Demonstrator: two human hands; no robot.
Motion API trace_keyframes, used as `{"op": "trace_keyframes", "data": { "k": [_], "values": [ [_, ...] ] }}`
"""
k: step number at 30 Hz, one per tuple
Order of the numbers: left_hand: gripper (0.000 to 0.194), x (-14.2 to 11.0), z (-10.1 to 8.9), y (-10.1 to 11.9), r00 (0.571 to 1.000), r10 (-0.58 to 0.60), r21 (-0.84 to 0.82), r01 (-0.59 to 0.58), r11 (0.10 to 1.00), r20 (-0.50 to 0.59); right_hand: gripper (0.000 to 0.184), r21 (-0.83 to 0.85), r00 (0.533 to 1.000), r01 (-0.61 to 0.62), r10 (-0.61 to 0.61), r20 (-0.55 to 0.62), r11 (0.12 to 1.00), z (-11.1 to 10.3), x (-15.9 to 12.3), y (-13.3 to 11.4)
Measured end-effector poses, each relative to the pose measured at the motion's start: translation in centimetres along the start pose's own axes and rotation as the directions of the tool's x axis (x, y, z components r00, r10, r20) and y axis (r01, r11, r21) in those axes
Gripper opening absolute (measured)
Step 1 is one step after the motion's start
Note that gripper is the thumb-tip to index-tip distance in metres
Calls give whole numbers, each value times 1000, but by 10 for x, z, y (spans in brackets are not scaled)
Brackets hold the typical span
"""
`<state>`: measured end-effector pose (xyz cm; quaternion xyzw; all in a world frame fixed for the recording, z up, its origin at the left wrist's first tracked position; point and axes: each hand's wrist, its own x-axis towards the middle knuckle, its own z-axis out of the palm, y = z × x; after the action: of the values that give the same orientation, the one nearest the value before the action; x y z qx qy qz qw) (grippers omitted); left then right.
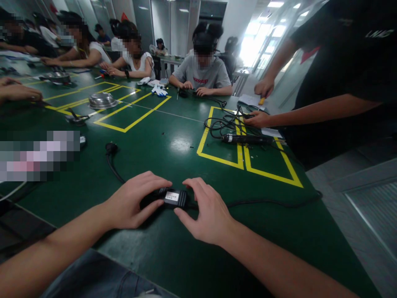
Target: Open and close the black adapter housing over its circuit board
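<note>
A small black box with a white printed label lies on the green table, in line with a black power cord. My left hand curves about its left end, thumb and fingers apart, the thumb tip close to the casing; whether it touches I cannot tell. Around the right end, my right hand is open in a C shape, with a gap between thumb and fingers. From under my left hand the cord runs back to a black plug.
Across the table, a standing person's hands work with a yellow-handled screwdriver by tangled black cables. Yellow tape marks the surface. A metal bowl-like part and white-blue gloves lie farther off. Several people sit around.
</note>
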<state>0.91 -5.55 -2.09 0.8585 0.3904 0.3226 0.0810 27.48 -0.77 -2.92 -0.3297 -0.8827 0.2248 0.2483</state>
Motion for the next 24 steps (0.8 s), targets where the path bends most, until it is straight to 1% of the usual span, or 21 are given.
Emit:
{"op": "trace_keyframes", "data": {
  "k": [3, 6, 11, 15, 18, 24],
  "values": [
    [32, 3, -1, 1, 995, 55, -3, -55, 999, 78, 28, -23, 999, 43, -42, 32, 999, -1, 2, 1],
    [32, 5, -2, 1, 996, 44, 7, -45, 999, 81, 20, -34, 997, 60, -59, 44, 998, 0, 3, 2],
    [30, 5, -3, 2, 997, 51, 31, -53, 998, 62, 23, -40, 997, 65, -62, 53, 997, 1, 3, 3],
    [30, 4, -2, 2, 996, 49, 20, -50, 999, 71, 22, -39, 995, 72, -69, 67, 997, 1, 3, 3],
    [29, 3, -2, 1, 997, 35, 4, -36, 999, 75, 24, -38, 995, 76, -73, 71, 996, 0, 3, 2],
    [31, 2, -1, 0, 996, 45, 14, -46, 999, 72, 28, -52, 995, 76, -72, 71, 996, 2, 3, 3]
  ]
}}
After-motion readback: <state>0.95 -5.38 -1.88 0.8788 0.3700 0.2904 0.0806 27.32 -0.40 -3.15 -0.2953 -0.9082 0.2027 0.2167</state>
